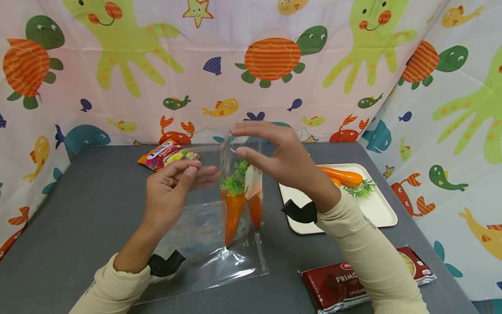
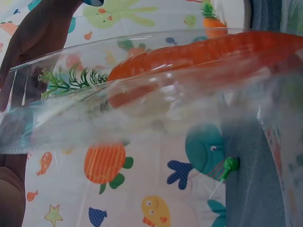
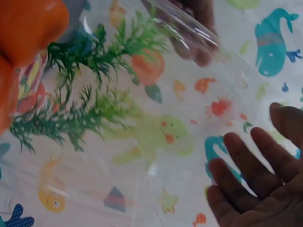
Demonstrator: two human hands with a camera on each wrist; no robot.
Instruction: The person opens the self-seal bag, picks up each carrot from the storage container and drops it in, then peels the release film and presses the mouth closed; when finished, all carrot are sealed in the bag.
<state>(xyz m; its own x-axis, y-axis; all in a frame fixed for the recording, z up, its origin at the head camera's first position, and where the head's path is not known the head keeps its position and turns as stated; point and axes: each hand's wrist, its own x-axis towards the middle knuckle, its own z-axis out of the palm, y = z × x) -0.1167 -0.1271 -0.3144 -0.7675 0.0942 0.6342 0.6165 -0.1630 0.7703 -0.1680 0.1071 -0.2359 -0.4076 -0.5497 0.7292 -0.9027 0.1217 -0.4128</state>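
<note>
A pale sleeve [image 1: 364,244] nearest me; right grip [image 1: 284,159] apart, left grip [image 1: 170,187] I can't tell; best hold the clear bag [image 1: 241,183] between them steady, carrots [image 1: 234,213] tips-down.

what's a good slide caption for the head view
A person's left grip and right grip near a leafy carrot in clear plastic, another carrot on a cream tray.

Between the left hand [image 1: 168,187] and the right hand [image 1: 284,161], a colourless, see-through plastic bag [image 2: 61,130] shows long tapered orange carrots [image 1: 235,213] with feathery green tops [image 1: 234,183]. Beyond the left hand, a crinkled sweet packet [image 1: 166,155] mixes orange, magenta and yellow. Beside the right hand, the rectangular tray [image 1: 384,209] is cream. Behind both hands, the white fabric curtain [image 1: 149,107] bears striped orange turtles [image 1: 272,59] and lime octopuses [image 1: 117,43].
</note>
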